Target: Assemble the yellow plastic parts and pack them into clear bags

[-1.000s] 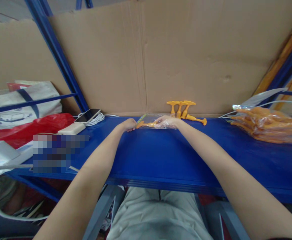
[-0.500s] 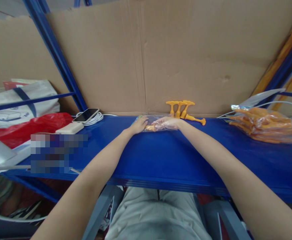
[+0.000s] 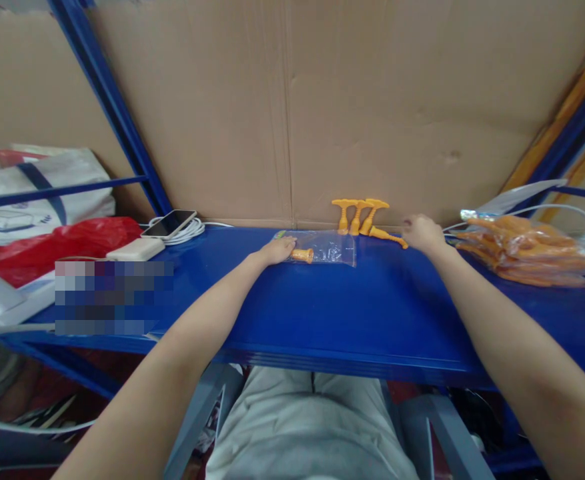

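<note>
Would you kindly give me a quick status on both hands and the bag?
Left hand flat on clear bag, orange piece inside. Right hand at loose orange pieces by cardboard, grip unclear. Nothing between.

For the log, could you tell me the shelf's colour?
Blue, shelf, head view.

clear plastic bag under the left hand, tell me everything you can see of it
The clear plastic bag is small, thin and glossy, lying flat on the blue shelf. A green strip seems to edge its left end. The left hand presses that end, where one orange piece lies, apparently inside. The right hand is clear of it.
</note>
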Demonstrator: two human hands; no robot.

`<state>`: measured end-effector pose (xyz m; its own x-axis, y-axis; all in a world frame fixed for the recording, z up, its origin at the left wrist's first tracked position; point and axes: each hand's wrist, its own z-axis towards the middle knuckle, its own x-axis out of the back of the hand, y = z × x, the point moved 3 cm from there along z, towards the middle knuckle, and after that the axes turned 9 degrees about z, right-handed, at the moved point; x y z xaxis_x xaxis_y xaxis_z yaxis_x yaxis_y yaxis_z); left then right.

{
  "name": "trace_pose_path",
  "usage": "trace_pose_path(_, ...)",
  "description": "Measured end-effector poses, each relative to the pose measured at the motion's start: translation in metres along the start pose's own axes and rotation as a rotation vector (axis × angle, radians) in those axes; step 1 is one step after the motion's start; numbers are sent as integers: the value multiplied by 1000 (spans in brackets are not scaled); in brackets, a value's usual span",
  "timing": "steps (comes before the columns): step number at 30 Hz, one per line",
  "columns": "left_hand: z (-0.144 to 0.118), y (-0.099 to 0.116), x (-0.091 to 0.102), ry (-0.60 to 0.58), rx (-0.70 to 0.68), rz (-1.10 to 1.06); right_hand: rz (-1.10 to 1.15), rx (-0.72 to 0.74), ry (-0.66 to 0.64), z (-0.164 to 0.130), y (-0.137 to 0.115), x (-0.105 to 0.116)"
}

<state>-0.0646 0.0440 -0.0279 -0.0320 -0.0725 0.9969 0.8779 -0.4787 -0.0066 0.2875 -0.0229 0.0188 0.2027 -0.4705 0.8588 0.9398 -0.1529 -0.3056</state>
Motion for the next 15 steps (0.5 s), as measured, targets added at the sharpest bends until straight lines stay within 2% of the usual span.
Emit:
trace_pose_path(3,-2,0,0,-7,-15,13,-50,-1,-141,4,36,-20)
trace_pose_path(6,-4,0,2,19,-18,-29,-50,54,-251,9,53,-37)
trace_pose_path(10,-6,2,5,20,-13,-58,-63,13,-285,9,54,-44)
trace_pose_path(15,-8,4,6,8,-40,-66,-67,-24,-259,0,44,-45)
